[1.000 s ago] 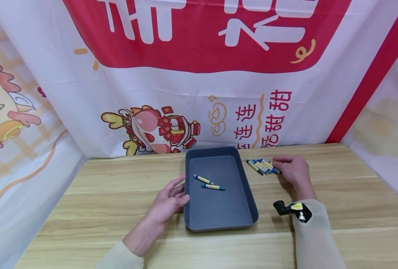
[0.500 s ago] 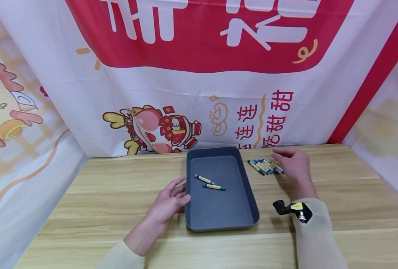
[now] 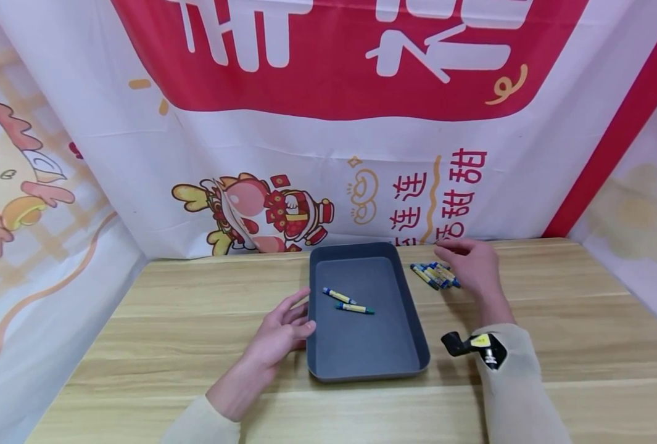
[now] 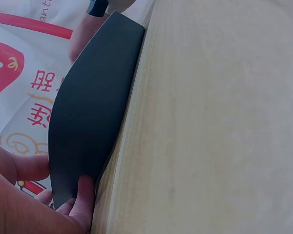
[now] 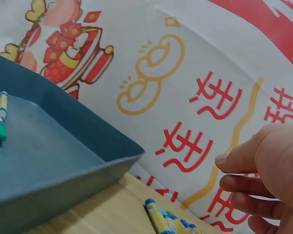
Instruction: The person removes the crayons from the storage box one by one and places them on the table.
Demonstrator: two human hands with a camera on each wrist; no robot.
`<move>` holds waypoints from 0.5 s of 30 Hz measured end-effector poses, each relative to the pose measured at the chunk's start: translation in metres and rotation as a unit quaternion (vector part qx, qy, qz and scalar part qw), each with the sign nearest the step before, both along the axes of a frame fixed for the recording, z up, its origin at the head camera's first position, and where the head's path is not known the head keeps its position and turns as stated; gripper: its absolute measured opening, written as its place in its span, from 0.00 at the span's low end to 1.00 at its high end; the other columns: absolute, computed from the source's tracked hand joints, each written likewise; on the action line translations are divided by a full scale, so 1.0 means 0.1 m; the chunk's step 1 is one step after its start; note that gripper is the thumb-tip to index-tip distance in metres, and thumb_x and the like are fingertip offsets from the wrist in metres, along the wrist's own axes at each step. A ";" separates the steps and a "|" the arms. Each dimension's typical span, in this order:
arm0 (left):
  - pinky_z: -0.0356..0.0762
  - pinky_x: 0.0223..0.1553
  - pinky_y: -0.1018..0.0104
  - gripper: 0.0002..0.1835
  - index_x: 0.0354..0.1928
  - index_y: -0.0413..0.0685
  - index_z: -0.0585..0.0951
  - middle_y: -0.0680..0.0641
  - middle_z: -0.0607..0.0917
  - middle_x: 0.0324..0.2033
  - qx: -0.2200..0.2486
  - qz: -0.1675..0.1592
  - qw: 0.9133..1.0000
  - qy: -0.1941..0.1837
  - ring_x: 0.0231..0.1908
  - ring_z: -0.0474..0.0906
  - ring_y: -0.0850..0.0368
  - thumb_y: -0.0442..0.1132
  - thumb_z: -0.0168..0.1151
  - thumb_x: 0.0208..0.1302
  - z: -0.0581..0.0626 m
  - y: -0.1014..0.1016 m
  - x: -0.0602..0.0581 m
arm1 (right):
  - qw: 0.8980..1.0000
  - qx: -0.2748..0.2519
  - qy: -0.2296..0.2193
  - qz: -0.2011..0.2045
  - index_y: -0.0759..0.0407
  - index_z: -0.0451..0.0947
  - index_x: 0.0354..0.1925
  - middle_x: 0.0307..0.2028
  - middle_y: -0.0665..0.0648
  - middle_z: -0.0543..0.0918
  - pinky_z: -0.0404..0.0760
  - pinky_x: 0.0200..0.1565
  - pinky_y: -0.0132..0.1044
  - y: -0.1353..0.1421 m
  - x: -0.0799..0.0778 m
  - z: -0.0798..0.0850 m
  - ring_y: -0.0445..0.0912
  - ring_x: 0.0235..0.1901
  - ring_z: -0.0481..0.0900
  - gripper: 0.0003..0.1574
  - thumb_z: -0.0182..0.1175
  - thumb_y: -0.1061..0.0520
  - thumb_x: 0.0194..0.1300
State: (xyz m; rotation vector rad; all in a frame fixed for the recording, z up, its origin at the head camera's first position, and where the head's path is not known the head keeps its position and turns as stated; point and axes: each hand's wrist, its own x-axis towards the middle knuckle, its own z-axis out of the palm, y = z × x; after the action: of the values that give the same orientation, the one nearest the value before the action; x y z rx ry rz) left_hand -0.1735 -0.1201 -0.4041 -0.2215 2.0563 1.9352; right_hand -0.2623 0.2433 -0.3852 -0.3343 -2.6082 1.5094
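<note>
My left hand [image 3: 278,333] rests against the left side of a dark grey tray [image 3: 372,351], fingertips and thumb at its rim. In the left wrist view, a finger [image 4: 85,195] lies on the tray's outer wall [image 4: 93,97]. Two crayons with yellow wrappers lie inside the tray, a blue-ended crayon [image 3: 339,296] and a green-tipped crayon [image 3: 356,308]. Right of the tray, several crayons [image 3: 435,275] lie side by side on the table. My right hand [image 3: 472,265] hovers close over them, thumb and fingers apart with nothing between them in the right wrist view.
The wooden table [image 3: 206,320] extends to both sides of the tray. A white and red printed cloth [image 3: 239,142] hangs right behind the table's back edge. A black camera mount [image 3: 475,344] sits on the right sleeve.
My right hand has lifted back from the crayons, then moved left over them. The left hand keeps its place at the tray, and the two crayons inside lie as before.
</note>
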 end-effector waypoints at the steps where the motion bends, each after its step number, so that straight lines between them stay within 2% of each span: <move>1: 0.83 0.62 0.51 0.36 0.81 0.63 0.66 0.38 0.71 0.78 0.000 0.000 1.000 0.001 0.72 0.76 0.41 0.31 0.61 0.75 0.00 0.00 0.00 | 1.000 0.003 0.006 0.004 0.53 0.84 0.65 0.65 0.61 0.85 0.77 0.64 0.50 -0.02 0.00 0.01 0.57 0.65 0.78 0.27 0.64 0.42 0.76; 15: 0.82 0.62 0.50 0.37 0.81 0.62 0.66 0.38 0.71 0.78 0.001 0.000 1.000 0.001 0.73 0.75 0.41 0.31 0.61 0.75 0.00 0.00 0.00 | 0.998 0.029 0.028 0.044 0.56 0.86 0.60 0.58 0.62 0.87 0.82 0.54 0.44 -0.32 0.01 0.09 0.56 0.55 0.82 0.21 0.65 0.48 0.76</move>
State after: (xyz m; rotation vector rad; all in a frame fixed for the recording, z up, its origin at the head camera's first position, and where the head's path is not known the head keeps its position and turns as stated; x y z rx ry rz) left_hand -0.1739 -0.1198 -0.4037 -0.2176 2.0551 1.9391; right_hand -0.2613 0.2110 -0.3762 -0.1717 -2.6484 1.4424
